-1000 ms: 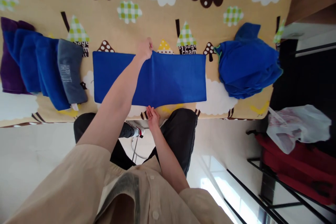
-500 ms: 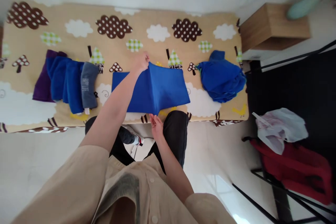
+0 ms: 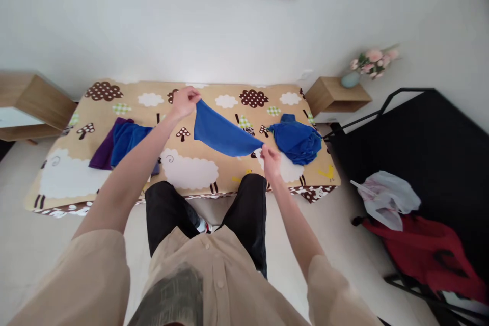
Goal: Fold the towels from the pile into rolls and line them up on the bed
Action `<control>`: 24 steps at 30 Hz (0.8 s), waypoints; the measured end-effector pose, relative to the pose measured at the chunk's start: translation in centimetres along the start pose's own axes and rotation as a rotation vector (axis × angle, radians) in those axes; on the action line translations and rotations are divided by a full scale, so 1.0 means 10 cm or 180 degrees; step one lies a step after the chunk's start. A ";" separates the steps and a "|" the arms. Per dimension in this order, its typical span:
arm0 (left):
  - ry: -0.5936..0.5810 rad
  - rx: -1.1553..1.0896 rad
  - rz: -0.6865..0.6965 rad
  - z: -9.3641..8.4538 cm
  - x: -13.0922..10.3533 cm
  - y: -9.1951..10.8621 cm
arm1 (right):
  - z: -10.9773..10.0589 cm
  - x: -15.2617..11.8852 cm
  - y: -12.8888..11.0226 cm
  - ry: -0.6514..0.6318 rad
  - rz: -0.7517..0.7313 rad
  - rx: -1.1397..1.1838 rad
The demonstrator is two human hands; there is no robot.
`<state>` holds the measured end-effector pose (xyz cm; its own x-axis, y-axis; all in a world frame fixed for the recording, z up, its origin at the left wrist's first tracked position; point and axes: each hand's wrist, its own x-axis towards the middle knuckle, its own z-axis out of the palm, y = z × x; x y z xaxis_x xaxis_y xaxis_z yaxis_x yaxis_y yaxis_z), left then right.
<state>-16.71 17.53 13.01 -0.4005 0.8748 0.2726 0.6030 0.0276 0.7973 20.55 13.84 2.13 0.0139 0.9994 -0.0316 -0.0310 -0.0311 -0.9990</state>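
A blue towel [image 3: 225, 133] hangs in the air between my two hands, stretched slantwise and sagging along its lower edge. My left hand [image 3: 186, 102] pinches its upper left corner, higher and farther from me. At the lower right corner my right hand [image 3: 271, 160] has its fingers closed on the cloth. To the left, overlapping folded blue towels [image 3: 128, 141] and a folded purple towel [image 3: 108, 146] lie on the bed, partly hidden by my left forearm. A crumpled heap of blue cloth [image 3: 298, 140] rests on the right side of the bed.
The bed [image 3: 194, 168] has a beige patterned sheet and stands against a white wall. Wooden nightstands [image 3: 324, 94] flank it, the right one with a vase of pink flowers [image 3: 351, 79]. At right stands a black-framed rack [image 3: 401, 137] with a plastic bag [image 3: 389, 196] and red bag [image 3: 424, 254].
The blue towel, spread on the bed before, is now lifted and held taut by its corners. My right hand has moved up and right from the bed's front edge. The view has tilted up.
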 end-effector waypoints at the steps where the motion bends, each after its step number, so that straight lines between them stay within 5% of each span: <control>1: 0.0070 -0.0030 0.0009 -0.13 -0.02 0.07 | 0.01 0.09 -0.16 0.0016 -0.0183 -0.0070; 5: 0.0331 -0.0173 0.0158 -0.57 -0.13 0.33 | 0.08 0.38 -0.70 0.0041 -0.0781 -0.0148; 10: 0.0358 -0.0384 0.0324 -0.91 -0.32 0.63 | 0.19 0.63 -1.08 -0.0144 -0.0776 0.0263; 16: 0.0567 -0.0534 0.0354 -1.08 -0.51 0.86 | 0.13 0.77 -1.35 -0.0299 -0.0986 0.0399; 24: 0.0502 -0.0693 -0.0108 -1.18 -0.90 0.82 | -0.06 0.54 -1.52 -0.0474 -0.1044 0.0180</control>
<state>-16.31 4.22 23.47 -0.5307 0.7885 0.3108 0.4318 -0.0640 0.8997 21.68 19.72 17.10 -0.1132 0.9474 0.2993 -0.1045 0.2882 -0.9519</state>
